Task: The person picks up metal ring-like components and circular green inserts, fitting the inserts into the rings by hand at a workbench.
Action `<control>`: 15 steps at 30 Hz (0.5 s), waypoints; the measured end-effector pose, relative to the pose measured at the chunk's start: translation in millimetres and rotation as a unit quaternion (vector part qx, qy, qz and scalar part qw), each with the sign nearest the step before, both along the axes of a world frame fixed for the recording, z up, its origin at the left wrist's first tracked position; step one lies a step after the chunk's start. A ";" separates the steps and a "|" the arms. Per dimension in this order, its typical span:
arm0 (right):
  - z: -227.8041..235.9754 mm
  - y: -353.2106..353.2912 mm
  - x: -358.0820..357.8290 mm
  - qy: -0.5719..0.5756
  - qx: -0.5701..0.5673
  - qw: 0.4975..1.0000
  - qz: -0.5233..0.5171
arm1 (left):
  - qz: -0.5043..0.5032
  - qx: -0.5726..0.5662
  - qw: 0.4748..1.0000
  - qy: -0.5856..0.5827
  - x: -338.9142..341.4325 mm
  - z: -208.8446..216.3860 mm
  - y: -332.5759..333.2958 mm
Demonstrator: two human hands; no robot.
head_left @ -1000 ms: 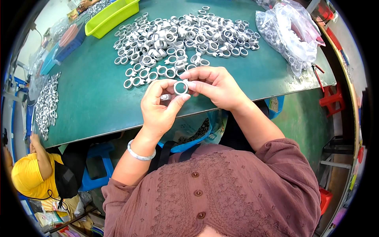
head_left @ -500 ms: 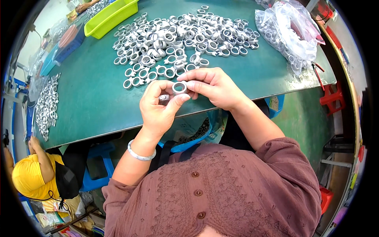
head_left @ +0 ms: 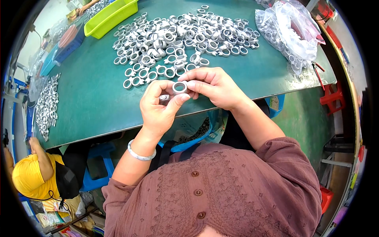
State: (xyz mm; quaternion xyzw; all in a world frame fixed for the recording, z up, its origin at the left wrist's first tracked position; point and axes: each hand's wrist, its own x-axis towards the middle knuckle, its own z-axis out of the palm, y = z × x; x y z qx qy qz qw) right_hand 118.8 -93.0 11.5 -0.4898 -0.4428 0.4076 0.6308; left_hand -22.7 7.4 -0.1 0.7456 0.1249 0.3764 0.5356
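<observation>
Between both hands, just over the table's near edge, is a grey metal ring (head_left: 174, 88) with its round opening facing up. My left hand (head_left: 158, 103) pinches its left and lower side with thumb and fingers. A small dark grey metal piece (head_left: 164, 99) also shows between the fingers of that hand; its kind is unclear. From the right, my right hand (head_left: 217, 87) grips the ring's side between thumb and index finger. Its other fingers are partly hidden. Beyond the hands, a large pile of similar metal rings (head_left: 169, 37) with small lugs covers the middle of the green table (head_left: 94, 106).
A lime-green basket (head_left: 112, 19) stands at the far left, and a clear plastic bag of rings (head_left: 286, 37) at the right. Red-handled pliers (head_left: 317, 75) lie near the right edge. More rings (head_left: 47, 106) lie left, near a co-worker in yellow (head_left: 33, 173). Below sits a blue-rimmed container (head_left: 185, 147).
</observation>
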 end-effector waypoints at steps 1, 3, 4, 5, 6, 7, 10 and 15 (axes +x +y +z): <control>-0.2 -0.2 0.2 -0.002 0.002 1.000 -0.003 | 0.000 0.007 1.000 -0.001 0.5 0.0 0.2; 0.2 -0.1 0.5 0.001 0.004 1.000 -0.001 | 0.001 0.015 1.000 -0.002 0.4 0.1 0.4; 0.7 0.0 0.4 0.003 0.005 1.000 0.002 | -0.001 0.015 1.000 -0.002 -0.1 0.1 0.4; 1.6 -0.2 0.0 0.003 0.005 1.000 0.002 | -0.002 0.014 1.000 -0.003 -0.5 0.2 0.5; 2.6 -0.9 -0.1 0.007 0.005 1.000 0.000 | -0.003 0.014 1.000 -0.003 0.1 0.2 0.3; 3.2 -1.4 0.0 0.010 0.006 1.000 -0.002 | -0.008 0.013 1.000 -0.007 0.8 0.3 0.0; 3.5 -2.3 0.4 0.006 0.009 1.000 -0.014 | -0.018 0.015 1.000 -0.017 2.3 -0.7 0.3; 5.3 -3.9 0.6 -0.020 0.034 0.999 -0.014 | -0.018 0.010 0.999 -0.035 3.3 -5.8 0.6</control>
